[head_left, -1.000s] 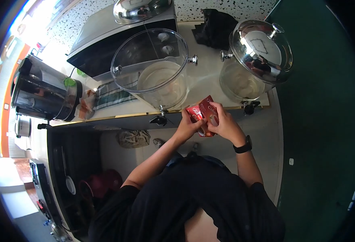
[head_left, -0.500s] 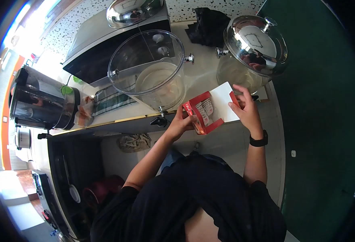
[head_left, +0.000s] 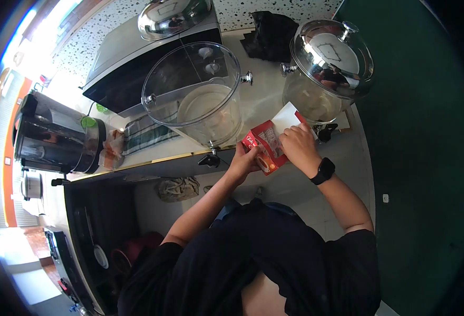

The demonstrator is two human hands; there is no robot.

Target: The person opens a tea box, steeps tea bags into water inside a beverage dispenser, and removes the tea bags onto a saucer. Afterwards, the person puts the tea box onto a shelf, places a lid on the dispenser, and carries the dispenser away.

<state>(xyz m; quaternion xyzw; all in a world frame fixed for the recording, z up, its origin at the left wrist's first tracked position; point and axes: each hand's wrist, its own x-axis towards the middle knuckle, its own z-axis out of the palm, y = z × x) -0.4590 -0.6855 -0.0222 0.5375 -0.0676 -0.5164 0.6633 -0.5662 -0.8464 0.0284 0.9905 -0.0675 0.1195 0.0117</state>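
Note:
My left hand (head_left: 242, 165) grips a red cardboard tea box (head_left: 267, 141) by its near left side, thumb along the edge. The box is tilted with its white-lined lid flap (head_left: 286, 118) folded back. Inside, pale wrapped packets that look like tea bags (head_left: 272, 138) show in part. My right hand (head_left: 299, 147) is over the box's opening, fingers curled and reaching in at the right edge. Its fingertips are hidden, so what they hold cannot be seen. A black watch is on that wrist.
An open clear dispenser (head_left: 211, 118) with a black tap (head_left: 209, 160) stands at the counter edge. To the right is another dispenser (head_left: 308, 100) under a shiny lid (head_left: 334, 55). Behind are a microwave (head_left: 132, 68) and a black bag (head_left: 271, 37); a dark appliance (head_left: 55, 134) stands left.
My right hand has moved left from the lid flap to the box's opening, its fingers now curled. The left hand still holds the box, which has turned slightly.

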